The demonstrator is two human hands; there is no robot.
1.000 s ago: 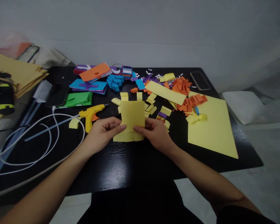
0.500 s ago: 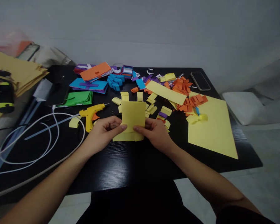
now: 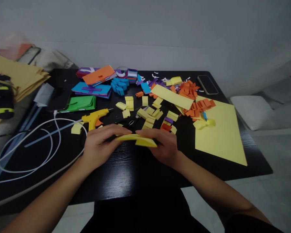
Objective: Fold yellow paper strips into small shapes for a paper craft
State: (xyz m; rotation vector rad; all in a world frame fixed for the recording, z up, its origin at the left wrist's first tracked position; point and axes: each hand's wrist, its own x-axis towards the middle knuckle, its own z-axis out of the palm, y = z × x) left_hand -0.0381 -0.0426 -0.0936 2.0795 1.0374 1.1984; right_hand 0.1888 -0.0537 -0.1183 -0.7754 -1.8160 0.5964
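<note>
Between my two hands is a folded piece of yellow paper [image 3: 145,141], seen nearly edge-on above the front part of the table. My left hand [image 3: 100,145] pinches its left end, fingers over the far side and thumb on the near side. On the right end my right hand [image 3: 163,145] has a similar closed grip. Just beyond the hands lie scissors [image 3: 133,120], partly covered, among several small folded yellow paper pieces [image 3: 150,117]. A yellow glue gun [image 3: 94,118] rests beyond my left hand.
Folded orange paper [image 3: 99,76], blue paper [image 3: 92,88] and green paper [image 3: 83,103] are stacked at the back left. Orange pieces [image 3: 189,90] heap beside a large yellow sheet [image 3: 220,139]. A phone [image 3: 208,84] lies at the back right; a white cable [image 3: 55,161] loops at left.
The yellow paper has tipped from facing me upright to nearly edge-on. Both hands have turned with it, fingers now across its far side, uncovering the scissors and small pieces behind.
</note>
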